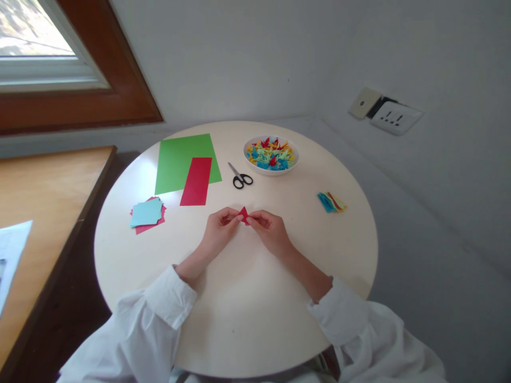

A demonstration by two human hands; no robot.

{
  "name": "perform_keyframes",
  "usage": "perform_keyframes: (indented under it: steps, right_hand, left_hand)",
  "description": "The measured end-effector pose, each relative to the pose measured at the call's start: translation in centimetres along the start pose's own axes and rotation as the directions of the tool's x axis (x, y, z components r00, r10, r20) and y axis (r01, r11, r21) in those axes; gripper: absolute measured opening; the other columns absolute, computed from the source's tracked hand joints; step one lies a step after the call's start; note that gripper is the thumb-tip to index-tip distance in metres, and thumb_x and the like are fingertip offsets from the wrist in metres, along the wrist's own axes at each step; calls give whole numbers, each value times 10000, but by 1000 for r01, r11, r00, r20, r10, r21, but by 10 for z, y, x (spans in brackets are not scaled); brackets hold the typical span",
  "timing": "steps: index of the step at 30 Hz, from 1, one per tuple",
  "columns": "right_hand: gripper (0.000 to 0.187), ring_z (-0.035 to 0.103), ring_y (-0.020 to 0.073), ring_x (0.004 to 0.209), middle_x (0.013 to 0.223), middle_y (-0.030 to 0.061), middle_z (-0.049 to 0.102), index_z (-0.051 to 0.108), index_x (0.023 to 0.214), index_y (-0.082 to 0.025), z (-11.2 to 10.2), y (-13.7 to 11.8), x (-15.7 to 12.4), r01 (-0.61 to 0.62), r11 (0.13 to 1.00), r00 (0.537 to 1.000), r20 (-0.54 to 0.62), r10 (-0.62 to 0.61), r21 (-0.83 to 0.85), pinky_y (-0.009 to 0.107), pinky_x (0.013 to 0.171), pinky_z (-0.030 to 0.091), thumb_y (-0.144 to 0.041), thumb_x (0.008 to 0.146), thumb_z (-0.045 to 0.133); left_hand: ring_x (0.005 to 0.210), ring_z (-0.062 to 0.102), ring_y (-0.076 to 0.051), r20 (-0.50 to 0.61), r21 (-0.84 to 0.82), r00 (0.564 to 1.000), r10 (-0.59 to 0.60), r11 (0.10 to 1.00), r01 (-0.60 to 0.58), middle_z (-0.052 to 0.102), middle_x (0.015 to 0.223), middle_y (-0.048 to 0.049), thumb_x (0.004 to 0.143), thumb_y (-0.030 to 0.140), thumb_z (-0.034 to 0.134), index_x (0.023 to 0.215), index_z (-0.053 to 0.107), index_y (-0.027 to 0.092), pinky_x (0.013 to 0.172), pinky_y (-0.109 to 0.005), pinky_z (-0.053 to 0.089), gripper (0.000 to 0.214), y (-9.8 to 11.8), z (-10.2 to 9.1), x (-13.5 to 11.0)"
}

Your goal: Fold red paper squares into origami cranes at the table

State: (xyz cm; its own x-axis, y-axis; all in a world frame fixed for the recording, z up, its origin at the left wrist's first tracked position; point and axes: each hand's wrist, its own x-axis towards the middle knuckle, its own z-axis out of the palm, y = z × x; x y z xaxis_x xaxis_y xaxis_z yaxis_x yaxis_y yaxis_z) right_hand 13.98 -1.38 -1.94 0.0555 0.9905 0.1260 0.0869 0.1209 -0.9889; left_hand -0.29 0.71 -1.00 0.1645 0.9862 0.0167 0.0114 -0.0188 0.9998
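Note:
A small folded piece of red paper (243, 215) is pinched between both my hands over the middle of the round cream table (311, 266). My left hand (220, 227) grips its left side with curled fingers. My right hand (268, 227) grips its right side the same way. White sleeves cover both my forearms.
A green sheet (175, 157) with a red strip (196, 181) on it lies at the back left. Black scissors (240, 176), a white bowl of coloured folded papers (271, 154), a blue and red stack of squares (147, 214) and coloured strips (331, 202) lie around. A wooden desk (43, 213) stands left.

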Motion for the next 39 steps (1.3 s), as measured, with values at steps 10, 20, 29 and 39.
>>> perform_keyframes:
  steps: [10, 20, 29, 39]
  right_hand:
    - [135, 604, 152, 609, 642, 17, 656, 635, 687, -186, -1, -1, -1, 21, 993, 1000, 12, -20, -119, 269, 605, 462, -309, 731, 601]
    - [104, 595, 139, 605, 650, 9, 655, 628, 683, -191, 0, -2, -4, 58, 990, 997, 49, -52, -129, 257, 600, 470, -281, 716, 590]
    - [100, 583, 141, 626, 656, 14, 645, 624, 675, -178, 0, 2, 0, 23, 1000, 998, -55, -23, 3, 270, 620, 475, -270, 637, 632]
    - [246, 600, 129, 582, 682, 18, 658, 613, 738, -163, 6, 9, -7, 6, 986, 996, -91, 9, 169, 292, 618, 507, -334, 578, 688]
  left_hand:
    - [684, 597, -157, 87, 18, 996, -7, 1000, 6, 674, 733, -57, 681, 376, 670, 740, 653, 137, 632, -258, 454, 247, 3, -3, 0]
    - [644, 563, -132, 195, 24, 980, 48, 998, -54, 632, 675, -23, 680, 371, 660, 683, 639, 148, 600, -236, 424, 224, 3, -6, 3]
    - [608, 552, -110, 88, 81, 995, 57, 995, -65, 614, 667, -11, 681, 310, 651, 703, 588, 140, 563, -217, 400, 182, -9, -7, 1]
    - [626, 590, -124, -2, -106, 999, 48, 993, -48, 647, 664, -18, 569, 212, 697, 726, 610, 130, 606, -233, 427, 197, 1, 1, -22]
